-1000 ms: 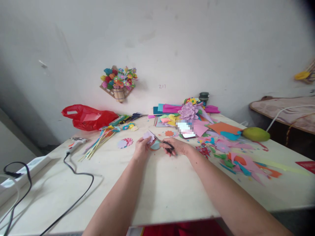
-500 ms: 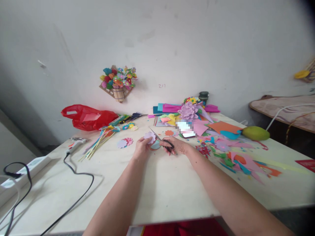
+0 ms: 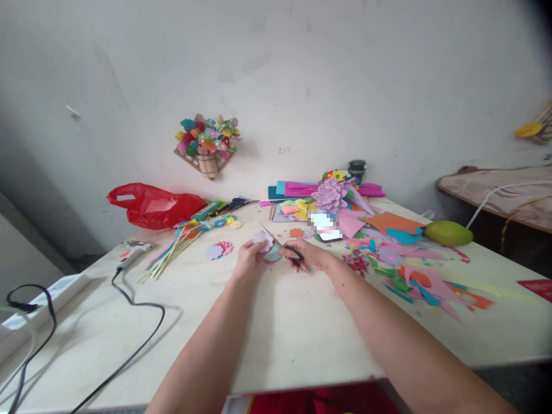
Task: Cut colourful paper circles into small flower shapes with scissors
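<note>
My left hand [image 3: 250,257] pinches a lilac flower-shaped cutout [image 3: 263,241] with a scalloped edge. Around the black handles of a pair of scissors [image 3: 294,256] my right hand [image 3: 308,256] is closed. The scissor blades point up and left, right beside the cutout's edge; whether they touch it I cannot tell. Below the blades, between the hands, a round tape-like ring [image 3: 271,254] lies on the table. To the left rest a lilac scalloped cutout [image 3: 213,252] and a red-patterned one [image 3: 225,248]. An orange scalloped cutout [image 3: 296,233] lies just beyond the scissors.
Coloured scraps [image 3: 414,276] cover the table's right side, near a green-yellow fruit [image 3: 448,233]. A phone [image 3: 325,225] and a big lilac flower [image 3: 330,194] are behind. At left are a red bag [image 3: 157,206], thin sticks [image 3: 175,253], a glue gun [image 3: 134,253] and a power strip [image 3: 47,305].
Almost nothing differs. The hands, the lilac cutout and the scissors stay in nearly the same place, with only a very slight shift of the right hand.
</note>
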`<action>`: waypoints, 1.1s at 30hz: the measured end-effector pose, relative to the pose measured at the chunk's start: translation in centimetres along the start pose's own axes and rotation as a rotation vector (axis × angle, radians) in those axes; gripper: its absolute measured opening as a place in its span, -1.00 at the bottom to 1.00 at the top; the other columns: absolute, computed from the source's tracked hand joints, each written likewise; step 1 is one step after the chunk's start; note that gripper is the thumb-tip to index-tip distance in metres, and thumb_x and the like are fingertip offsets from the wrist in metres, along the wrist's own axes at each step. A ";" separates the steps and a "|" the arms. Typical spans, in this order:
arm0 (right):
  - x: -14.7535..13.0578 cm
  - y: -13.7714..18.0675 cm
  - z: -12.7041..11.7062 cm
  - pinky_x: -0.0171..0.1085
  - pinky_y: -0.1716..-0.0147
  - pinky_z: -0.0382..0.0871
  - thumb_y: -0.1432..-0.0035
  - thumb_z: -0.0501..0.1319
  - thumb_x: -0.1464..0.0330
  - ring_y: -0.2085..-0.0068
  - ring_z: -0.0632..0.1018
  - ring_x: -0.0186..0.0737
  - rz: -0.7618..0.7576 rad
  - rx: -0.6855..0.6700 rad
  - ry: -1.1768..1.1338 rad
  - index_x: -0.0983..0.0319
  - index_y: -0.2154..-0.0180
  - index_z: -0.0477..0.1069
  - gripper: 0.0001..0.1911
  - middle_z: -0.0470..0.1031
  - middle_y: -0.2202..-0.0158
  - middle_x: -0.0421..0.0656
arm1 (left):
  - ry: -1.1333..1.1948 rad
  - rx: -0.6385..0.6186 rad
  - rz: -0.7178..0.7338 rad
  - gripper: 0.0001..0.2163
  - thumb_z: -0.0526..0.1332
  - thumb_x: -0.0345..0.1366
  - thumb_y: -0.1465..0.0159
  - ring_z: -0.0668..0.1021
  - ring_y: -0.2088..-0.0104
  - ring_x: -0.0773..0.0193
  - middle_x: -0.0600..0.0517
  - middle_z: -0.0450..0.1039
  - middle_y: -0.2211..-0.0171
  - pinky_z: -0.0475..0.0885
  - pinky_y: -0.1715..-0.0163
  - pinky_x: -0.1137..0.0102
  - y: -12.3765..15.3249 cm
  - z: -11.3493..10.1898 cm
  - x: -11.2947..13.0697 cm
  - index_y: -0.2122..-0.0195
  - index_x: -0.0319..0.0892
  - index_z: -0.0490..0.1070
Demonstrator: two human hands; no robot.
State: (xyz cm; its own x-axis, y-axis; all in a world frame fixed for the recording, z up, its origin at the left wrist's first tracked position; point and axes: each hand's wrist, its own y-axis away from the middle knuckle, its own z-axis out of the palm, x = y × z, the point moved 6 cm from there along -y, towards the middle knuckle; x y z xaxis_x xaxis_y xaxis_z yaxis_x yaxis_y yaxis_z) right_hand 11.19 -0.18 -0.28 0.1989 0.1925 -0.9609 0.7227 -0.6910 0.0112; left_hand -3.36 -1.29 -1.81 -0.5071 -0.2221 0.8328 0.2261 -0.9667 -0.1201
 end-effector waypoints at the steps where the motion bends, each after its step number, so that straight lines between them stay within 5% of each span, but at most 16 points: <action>1: 0.0 0.0 0.0 -0.47 0.84 0.01 -0.07 0.15 0.10 0.72 0.34 -0.46 -0.001 0.002 0.005 0.27 0.49 0.23 -0.64 0.34 0.66 -0.28 | -0.001 0.003 -0.002 -0.84 0.38 -0.44 0.15 0.53 0.48 0.34 -0.05 0.54 0.48 0.42 0.39 0.47 0.0 0.0 0.0 0.49 -0.32 0.51; 33: -0.1 -0.1 0.2 -0.47 0.85 0.01 -0.09 0.12 0.15 0.73 0.31 -0.47 -0.018 -0.012 0.000 0.25 0.50 0.21 -0.69 0.32 0.68 -0.30 | 0.021 0.037 0.015 -0.85 0.36 -0.46 0.14 0.56 0.45 0.30 -0.02 0.55 0.47 0.46 0.36 0.45 0.3 0.2 0.4 0.49 -0.27 0.50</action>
State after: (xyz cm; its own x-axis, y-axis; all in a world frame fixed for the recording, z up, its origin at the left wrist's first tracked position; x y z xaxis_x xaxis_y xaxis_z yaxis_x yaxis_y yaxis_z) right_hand 10.96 -0.24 -0.26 0.1859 0.2054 -0.9609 0.7340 -0.6791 -0.0031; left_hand -3.35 -1.60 -1.44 -0.5208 -0.2394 0.8194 0.2640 -0.9580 -0.1121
